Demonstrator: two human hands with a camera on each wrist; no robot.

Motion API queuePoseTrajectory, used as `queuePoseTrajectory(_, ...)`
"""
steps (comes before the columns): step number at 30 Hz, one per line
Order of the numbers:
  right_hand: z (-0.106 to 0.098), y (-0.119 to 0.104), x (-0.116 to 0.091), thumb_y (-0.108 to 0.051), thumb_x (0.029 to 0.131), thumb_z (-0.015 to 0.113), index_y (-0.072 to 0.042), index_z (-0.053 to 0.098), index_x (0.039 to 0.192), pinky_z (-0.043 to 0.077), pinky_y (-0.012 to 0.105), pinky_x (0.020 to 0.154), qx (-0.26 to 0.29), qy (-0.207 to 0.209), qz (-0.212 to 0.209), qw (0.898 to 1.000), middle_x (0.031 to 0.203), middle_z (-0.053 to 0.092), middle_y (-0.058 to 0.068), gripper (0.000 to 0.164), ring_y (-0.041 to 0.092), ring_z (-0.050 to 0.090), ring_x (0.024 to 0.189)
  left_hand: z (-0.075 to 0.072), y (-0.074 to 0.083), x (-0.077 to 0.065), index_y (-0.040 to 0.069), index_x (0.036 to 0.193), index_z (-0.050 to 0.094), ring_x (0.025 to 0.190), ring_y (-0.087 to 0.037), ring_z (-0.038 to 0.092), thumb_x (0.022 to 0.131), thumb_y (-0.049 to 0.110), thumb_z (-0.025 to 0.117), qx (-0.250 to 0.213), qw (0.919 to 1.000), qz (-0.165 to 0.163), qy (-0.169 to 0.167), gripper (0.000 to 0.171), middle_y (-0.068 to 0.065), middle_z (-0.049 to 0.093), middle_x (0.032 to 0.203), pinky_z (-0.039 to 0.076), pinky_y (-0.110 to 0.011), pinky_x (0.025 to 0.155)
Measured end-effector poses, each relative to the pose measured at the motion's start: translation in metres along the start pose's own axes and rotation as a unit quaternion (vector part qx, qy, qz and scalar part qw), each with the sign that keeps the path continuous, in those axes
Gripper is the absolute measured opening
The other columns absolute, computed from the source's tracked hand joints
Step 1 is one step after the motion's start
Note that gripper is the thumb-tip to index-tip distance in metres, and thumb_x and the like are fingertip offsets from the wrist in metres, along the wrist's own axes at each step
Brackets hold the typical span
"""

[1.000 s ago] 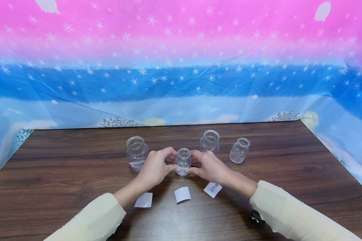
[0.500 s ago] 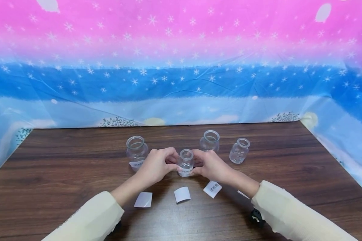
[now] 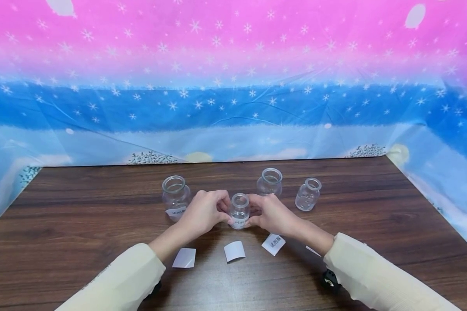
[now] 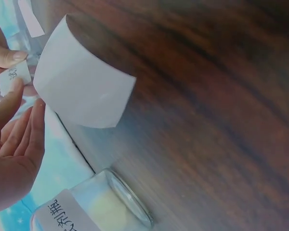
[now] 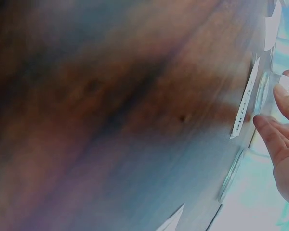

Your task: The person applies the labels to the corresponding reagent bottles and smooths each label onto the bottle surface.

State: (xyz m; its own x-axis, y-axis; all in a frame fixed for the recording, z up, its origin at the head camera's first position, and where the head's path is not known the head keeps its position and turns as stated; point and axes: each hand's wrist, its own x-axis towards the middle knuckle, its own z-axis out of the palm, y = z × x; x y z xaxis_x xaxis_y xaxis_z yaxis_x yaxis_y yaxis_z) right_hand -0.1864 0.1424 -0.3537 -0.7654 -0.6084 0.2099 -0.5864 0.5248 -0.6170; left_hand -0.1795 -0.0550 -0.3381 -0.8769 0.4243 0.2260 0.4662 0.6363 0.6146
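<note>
A small clear glass bottle (image 3: 239, 211) stands upright between both hands in the head view, with a white label (image 3: 239, 223) bearing handwriting across its lower front. My left hand (image 3: 203, 212) holds it from the left, thumb at the label's edge and fingers round the side. From the right, my right hand (image 3: 273, 213) grips the same bottle, its thumb by the label's other end. In the left wrist view both thumbs press on the label (image 4: 13, 76). The right wrist view catches the right hand (image 5: 285, 144) with its thumb on the bottle. The bottle's back is hidden.
A larger labelled glass jar (image 3: 176, 196) stands left of the hands. Behind the right hand is another jar (image 3: 270, 183), with a smaller bottle (image 3: 308, 196) further right. Paper pieces lie in front: one blank left (image 3: 184, 258), one curled (image 3: 235, 252), one written (image 3: 273, 245).
The small bottle has shifted slightly right and toward the person, and its label now shows more fully between the thumbs. Both hands keep hold of it; the other jars and papers stay put.
</note>
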Motion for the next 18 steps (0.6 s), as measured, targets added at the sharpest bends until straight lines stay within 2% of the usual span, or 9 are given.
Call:
queuePoseTrajectory(8, -0.0001, -0.0009, 0.0007, -0.004, 0.070, 0.076, -0.003, 0.058, 0.111, 0.050, 0.024, 0.073, -0.003, 0.005, 0.007, 1.000, 0.098, 0.067, 0.010, 0.045, 0.018, 0.065, 0.087, 0.0017, -0.0015, 0.0039, 0.009, 0.075, 0.059, 0.066, -0.007, 0.060, 0.063, 0.010, 0.081, 0.007, 0.9998, -0.004, -0.016, 0.026, 0.003, 0.065, 0.069, 0.046, -0.024, 0.060)
queuePoseTrajectory(14, 0.0012, -0.0004, -0.0003, -0.005, 0.070, 0.076, -0.002, 0.059, 0.108, 0.050, 0.024, 0.073, 0.005, 0.008, 0.008, 1.000, 0.097, 0.067, 0.010, 0.042, 0.018, 0.065, 0.088, 0.0020, -0.0025, 0.0006, 0.010, 0.077, 0.060, 0.070, -0.010, 0.062, 0.067, 0.008, 0.079, -0.012, 0.9996, -0.009, -0.025, 0.022, 0.002, 0.066, 0.072, 0.047, -0.026, 0.062)
queuePoseTrajectory(18, 0.0019, -0.0011, -0.0006, -0.004, 0.069, 0.076, -0.001, 0.059, 0.107, 0.049, 0.024, 0.074, 0.010, 0.012, 0.005, 1.000, 0.098, 0.067, 0.012, 0.042, 0.020, 0.064, 0.089, 0.0029, -0.0029, -0.0023, 0.011, 0.078, 0.060, 0.071, -0.010, 0.062, 0.068, 0.006, 0.078, -0.025, 0.9995, -0.006, -0.020, 0.021, 0.002, 0.065, 0.073, 0.048, -0.026, 0.064)
